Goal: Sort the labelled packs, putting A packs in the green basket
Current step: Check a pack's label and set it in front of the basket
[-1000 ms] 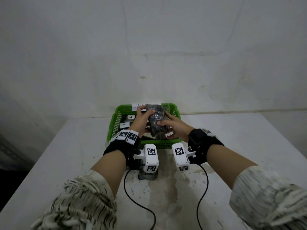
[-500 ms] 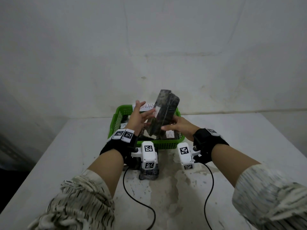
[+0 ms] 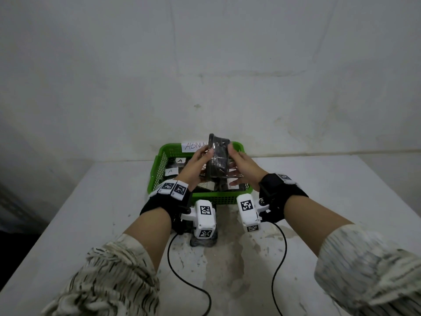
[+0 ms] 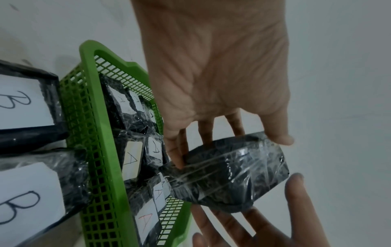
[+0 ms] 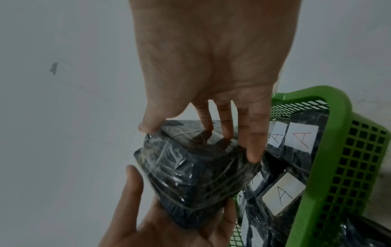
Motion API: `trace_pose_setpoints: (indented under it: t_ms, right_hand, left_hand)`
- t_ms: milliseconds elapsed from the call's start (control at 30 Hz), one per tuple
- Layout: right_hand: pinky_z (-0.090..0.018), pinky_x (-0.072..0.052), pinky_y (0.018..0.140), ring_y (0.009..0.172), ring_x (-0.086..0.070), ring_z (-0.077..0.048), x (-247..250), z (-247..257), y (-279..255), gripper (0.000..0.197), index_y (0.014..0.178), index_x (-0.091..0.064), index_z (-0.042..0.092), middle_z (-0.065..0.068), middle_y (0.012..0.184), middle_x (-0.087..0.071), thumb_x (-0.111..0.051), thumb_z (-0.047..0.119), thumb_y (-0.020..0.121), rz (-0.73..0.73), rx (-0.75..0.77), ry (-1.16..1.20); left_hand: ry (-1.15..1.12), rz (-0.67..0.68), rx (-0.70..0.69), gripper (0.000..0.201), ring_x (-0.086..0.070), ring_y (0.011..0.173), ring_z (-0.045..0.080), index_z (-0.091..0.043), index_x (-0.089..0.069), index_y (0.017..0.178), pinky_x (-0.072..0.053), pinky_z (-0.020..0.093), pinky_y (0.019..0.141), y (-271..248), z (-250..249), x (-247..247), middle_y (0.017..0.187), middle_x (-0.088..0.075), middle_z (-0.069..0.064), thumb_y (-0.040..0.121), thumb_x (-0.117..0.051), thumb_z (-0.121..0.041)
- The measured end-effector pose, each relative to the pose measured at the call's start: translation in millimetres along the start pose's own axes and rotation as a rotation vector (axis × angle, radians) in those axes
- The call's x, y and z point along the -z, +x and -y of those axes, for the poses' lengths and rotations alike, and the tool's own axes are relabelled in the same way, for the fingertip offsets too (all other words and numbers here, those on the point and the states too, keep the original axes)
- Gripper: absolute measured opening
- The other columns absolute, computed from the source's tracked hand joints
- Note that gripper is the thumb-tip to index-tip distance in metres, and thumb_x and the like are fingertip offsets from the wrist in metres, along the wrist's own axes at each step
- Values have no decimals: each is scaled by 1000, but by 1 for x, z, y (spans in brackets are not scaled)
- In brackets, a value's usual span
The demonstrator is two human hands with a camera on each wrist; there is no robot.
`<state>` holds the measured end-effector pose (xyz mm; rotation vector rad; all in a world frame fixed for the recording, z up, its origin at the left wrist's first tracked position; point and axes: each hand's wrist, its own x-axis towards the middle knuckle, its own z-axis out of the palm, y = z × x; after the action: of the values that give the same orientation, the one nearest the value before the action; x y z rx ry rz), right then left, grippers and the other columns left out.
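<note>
A black pack [image 3: 218,160] wrapped in clear film is held between both hands above the green basket [image 3: 157,169]. My left hand [image 3: 196,165] grips its left side, thumb on the top edge and fingers behind it [image 4: 228,172]. My right hand [image 3: 243,165] grips the right side, thumb and fingers spanning the pack [image 5: 196,172]. No label shows on the held pack. Several black packs with white A labels [image 3: 170,171] lie in the basket [image 4: 93,117], also seen in the right wrist view [image 5: 281,193].
Two black packs labelled B [image 4: 21,103] [image 4: 21,205] lie on the table outside the basket's near wall. A paper label [image 3: 193,145] is fixed on the basket's far rim. The basket stands against a white wall. Bare table lies left and right of it.
The pack rose out of the basket and stood on end half a second ago. It has since been turned and lowered a little, still between both hands.
</note>
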<state>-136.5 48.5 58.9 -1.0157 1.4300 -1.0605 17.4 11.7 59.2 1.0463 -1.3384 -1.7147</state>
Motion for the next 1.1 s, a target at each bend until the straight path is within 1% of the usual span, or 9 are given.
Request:
trace_pose_setpoints:
  t_ms: [100,233,400,467,567,700,833,967,1100]
  right_hand:
    - [-36,-56,61,96,-66,-29,0,-1,1,63,126,-43,10,-11,115,-58,-54,58,87,-27,-12,2]
    - [-37,-58,62,95,-65,-31,0,-3,1,54,123,-46,11,-13,113,-58,-56,52,89,-28,-29,-8]
    - [-44,-59,74,109,-58,-32,0,-5,0,51,124,-43,12,-10,124,-52,-60,45,90,19,-28,-83]
    - [-46,-58,78,108,-59,-29,-2,-5,0,49,124,-41,12,-9,126,-53,-64,36,89,31,-8,-102]
    - [-39,-58,73,95,-62,-24,-3,-6,1,43,120,-41,11,-10,123,-57,-66,28,89,22,41,-105]
    - [-44,-56,83,85,-65,-22,-1,-6,2,51,130,-40,4,-14,118,-60,-66,19,89,44,35,-55]
    - [-39,-56,82,88,-65,-23,1,-6,0,52,135,-38,3,-16,115,-60,-62,4,89,78,12,-11]
    - [-47,-52,95,110,-62,-28,-3,-6,-5,54,131,-44,10,-11,128,-59,-71,9,84,68,83,-59]
    - [-53,-51,93,112,-61,-31,-6,-3,-8,60,136,-41,18,-10,129,-58,-71,21,84,69,102,18]
  left_hand:
    - [-8,4,7,31,-60,96,17,-30,-46,125,-51,29,62,2,3,0,117,-58,1,94,-51,-29]
    - [14,2,43,30,-57,102,25,-29,-46,123,-49,38,75,3,6,0,110,-58,-5,94,-53,-28]
    - [75,-54,53,36,-55,112,33,-28,-39,119,-48,50,83,5,6,-1,127,-52,8,90,-57,-39]
    - [78,-64,48,36,-58,104,31,-28,-38,117,-47,50,84,6,2,0,126,-53,10,89,-57,-39]
    - [76,-44,45,36,-59,93,25,-26,-36,119,-46,51,87,5,0,0,120,-54,8,90,-57,-35]
    - [98,-19,25,44,-58,96,27,-26,-35,124,-49,42,77,2,2,4,126,-53,12,89,-60,-18]
    - [101,-21,-18,43,-62,90,24,-26,-39,123,-51,37,68,0,-1,5,126,-55,12,88,-60,-12]
    - [97,-15,-50,40,-61,103,26,-26,-42,124,-52,35,69,-3,-1,3,127,-56,9,89,-61,-23]
    - [205,-52,-109,38,-58,101,23,-20,-47,131,-51,27,67,-9,-7,3,123,-57,5,100,-34,-37]
